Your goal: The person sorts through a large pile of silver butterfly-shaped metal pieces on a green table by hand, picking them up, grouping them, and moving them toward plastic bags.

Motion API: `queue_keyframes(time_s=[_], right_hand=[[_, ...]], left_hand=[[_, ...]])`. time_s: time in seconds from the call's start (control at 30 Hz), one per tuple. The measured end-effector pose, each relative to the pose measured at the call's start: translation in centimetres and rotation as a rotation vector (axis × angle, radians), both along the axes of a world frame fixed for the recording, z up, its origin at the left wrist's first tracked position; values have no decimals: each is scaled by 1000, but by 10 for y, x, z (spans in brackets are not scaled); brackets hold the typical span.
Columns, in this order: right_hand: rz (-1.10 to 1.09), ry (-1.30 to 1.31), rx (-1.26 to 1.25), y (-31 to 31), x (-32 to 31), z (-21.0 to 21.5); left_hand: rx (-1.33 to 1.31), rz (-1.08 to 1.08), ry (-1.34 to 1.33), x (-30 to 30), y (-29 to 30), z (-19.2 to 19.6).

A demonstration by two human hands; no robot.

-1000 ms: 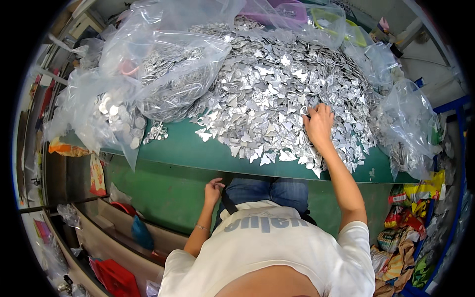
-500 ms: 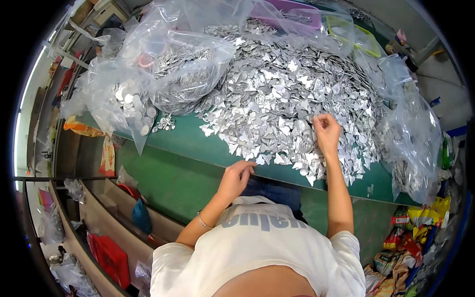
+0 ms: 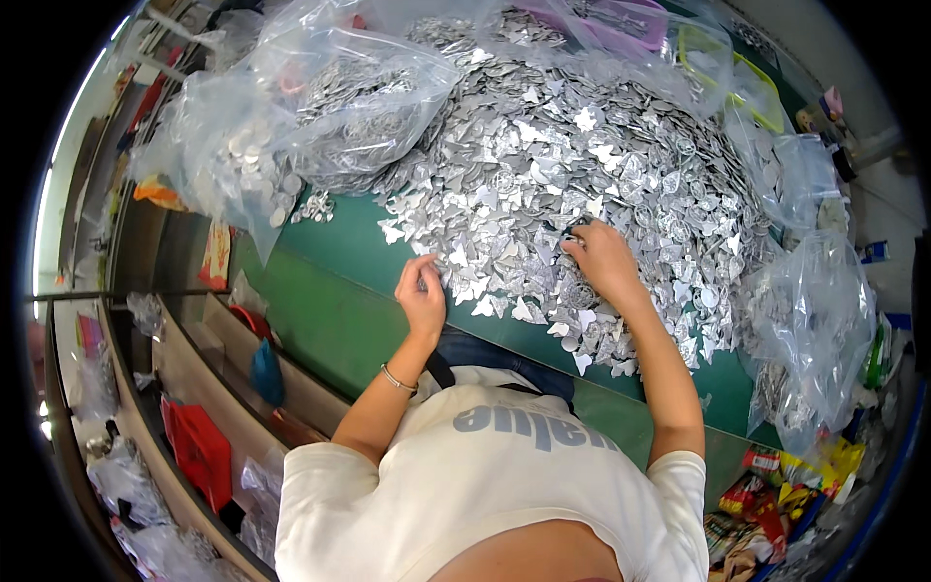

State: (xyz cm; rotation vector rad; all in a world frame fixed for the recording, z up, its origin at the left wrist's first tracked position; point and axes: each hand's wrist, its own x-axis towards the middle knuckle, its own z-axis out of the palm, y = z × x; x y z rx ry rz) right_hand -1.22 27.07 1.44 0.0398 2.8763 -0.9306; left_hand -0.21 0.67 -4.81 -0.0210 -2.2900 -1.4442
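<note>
Silver pieces (image 3: 543, 194) (heaped), both hands (image 3: 603, 260) touching

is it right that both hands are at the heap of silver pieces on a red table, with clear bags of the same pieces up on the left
Not quite: the table is green, not red, as the head view shows. The rest holds: left hand and right hand are at the heap of silver pieces, clear bags upper left.

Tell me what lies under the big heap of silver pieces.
The green table shows at the near edge of the heap of silver pieces. Whatever sits beneath the heap's middle is covered. The right hand rests on top of it.
</note>
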Motion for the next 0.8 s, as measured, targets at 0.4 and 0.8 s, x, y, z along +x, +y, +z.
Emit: queue_keyframes(time_s=[0.4,0.8], right_hand=[[-186,35,-56,8,-14,14],[-718,402,-1288,95,5,42]], left_hand=[[-10,17,91,-2,-1,-5],[18,17,85,0,6,0]])
